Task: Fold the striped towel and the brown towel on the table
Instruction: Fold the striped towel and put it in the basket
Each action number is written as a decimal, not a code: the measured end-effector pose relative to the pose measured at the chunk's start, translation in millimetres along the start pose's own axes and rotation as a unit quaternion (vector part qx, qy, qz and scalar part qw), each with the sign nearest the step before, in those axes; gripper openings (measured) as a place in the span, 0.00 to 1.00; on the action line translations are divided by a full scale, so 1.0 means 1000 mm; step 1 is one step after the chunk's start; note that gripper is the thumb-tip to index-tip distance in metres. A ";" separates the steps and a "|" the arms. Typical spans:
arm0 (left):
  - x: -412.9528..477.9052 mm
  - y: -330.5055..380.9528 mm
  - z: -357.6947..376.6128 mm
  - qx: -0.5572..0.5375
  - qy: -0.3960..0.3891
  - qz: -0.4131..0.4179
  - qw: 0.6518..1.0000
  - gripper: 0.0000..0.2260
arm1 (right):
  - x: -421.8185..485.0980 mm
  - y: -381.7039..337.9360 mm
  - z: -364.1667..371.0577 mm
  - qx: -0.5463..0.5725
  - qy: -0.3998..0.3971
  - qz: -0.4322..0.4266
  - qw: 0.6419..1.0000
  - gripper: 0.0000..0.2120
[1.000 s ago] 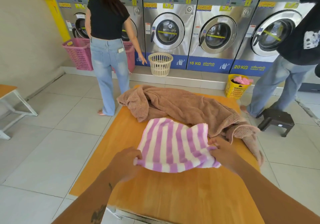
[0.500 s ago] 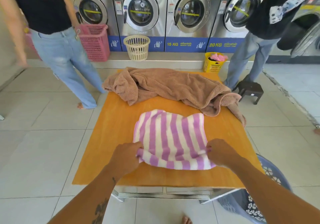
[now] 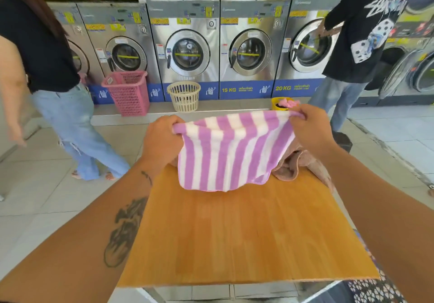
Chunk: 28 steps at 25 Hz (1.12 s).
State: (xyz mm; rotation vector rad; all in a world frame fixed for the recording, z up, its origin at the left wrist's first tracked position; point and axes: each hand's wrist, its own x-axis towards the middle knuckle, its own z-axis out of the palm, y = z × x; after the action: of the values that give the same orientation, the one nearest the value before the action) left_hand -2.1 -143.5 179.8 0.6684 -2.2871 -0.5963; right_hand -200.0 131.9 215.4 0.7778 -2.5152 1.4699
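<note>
Striped towel (image 3: 225,152) hangs — top corners pinched in both hands' fingers (image 3: 296,121).

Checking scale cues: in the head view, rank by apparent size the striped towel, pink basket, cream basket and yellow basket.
Largest first:
striped towel, nearest the camera
pink basket
cream basket
yellow basket, partly hidden, so unsure

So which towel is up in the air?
The purple-and-white striped towel: the left hand and right hand grip its top corners. The brown towel lies bunched on the table behind it.
</note>
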 end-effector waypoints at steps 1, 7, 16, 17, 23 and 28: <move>-0.004 0.001 -0.003 -0.004 0.007 0.000 1.000 0.10 | 0.000 0.001 -0.004 -0.005 0.005 -0.006 1.000 0.10; -0.088 -0.036 0.016 0.080 -0.101 -0.023 0.991 0.10 | -0.060 0.042 0.006 -0.132 -0.152 0.019 0.979 0.14; -0.181 -0.071 0.052 0.199 -0.433 -0.027 0.879 0.07 | -0.146 0.120 0.037 -0.304 -0.401 0.095 0.859 0.07; -0.186 -0.073 0.053 0.186 -0.470 -0.055 0.861 0.07 | -0.149 0.120 0.034 -0.297 -0.425 0.109 0.848 0.08; -0.189 -0.080 0.041 0.075 -0.406 -0.087 0.906 0.09 | -0.149 0.127 0.029 -0.239 -0.391 0.145 0.877 0.09; -0.152 -0.063 0.045 -0.066 -0.263 -0.173 0.947 0.09 | -0.125 0.122 0.039 -0.160 -0.251 0.147 0.943 0.08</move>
State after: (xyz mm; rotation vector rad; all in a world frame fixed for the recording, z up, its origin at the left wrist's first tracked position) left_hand 82.4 -90.1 42.2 0.9403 -2.5928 -1.2073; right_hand -146.6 193.2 55.5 0.8280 -3.2658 0.9632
